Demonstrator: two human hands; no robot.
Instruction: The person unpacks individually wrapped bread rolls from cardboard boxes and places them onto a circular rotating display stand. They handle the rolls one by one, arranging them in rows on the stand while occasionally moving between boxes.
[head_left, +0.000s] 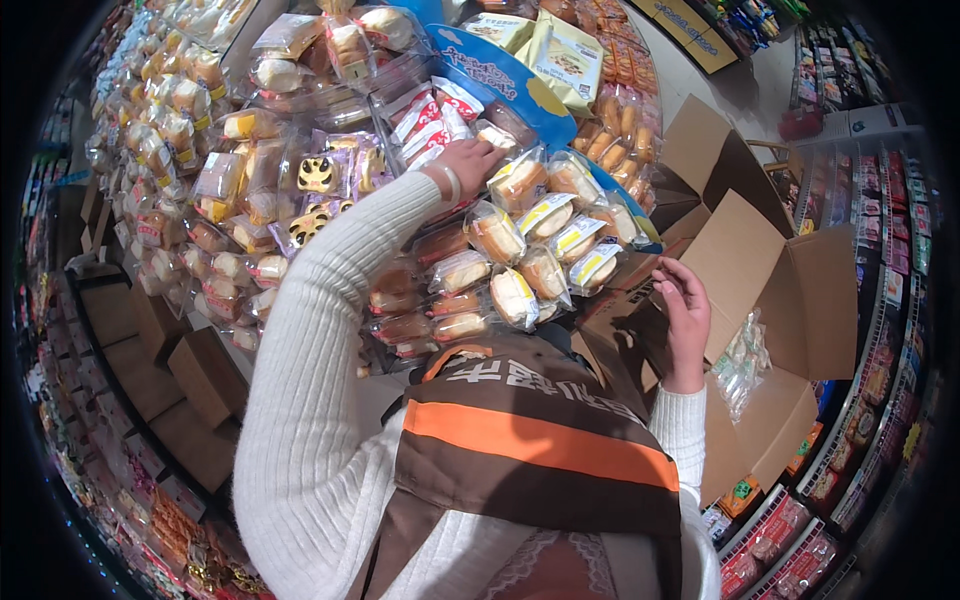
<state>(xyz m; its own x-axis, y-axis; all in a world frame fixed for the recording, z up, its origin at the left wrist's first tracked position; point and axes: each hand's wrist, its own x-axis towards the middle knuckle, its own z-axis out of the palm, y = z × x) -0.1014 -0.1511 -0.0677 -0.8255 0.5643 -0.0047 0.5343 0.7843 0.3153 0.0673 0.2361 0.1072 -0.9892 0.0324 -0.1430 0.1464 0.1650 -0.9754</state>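
Observation:
My left hand (466, 169) reaches over the packed display, its fingers on a clear-wrapped bread roll (496, 138) beside red-and-white packets (435, 124). Whether it grips the roll cannot be told. Below it lie several wrapped cream-filled buns (519, 184), some with yellow-and-white labels. My right hand (682, 315) is raised, fingers loosely curled and apart, between the buns and an opened cardboard box (817, 300); nothing shows in it. Clear-wrapped items (742, 360) lie inside that box. Panda-face pastries (319, 175) in purple wrappers are left of my left forearm.
A curved blue sign (502, 82) with writing divides the display behind the buns. Beige packages (564, 60) stand beyond it. More wrapped breads (176, 120) are heaped at the left. Another open carton flap (694, 142) rises at the right, near stocked shelves (877, 300). Brown boxes (208, 375) stand lower left.

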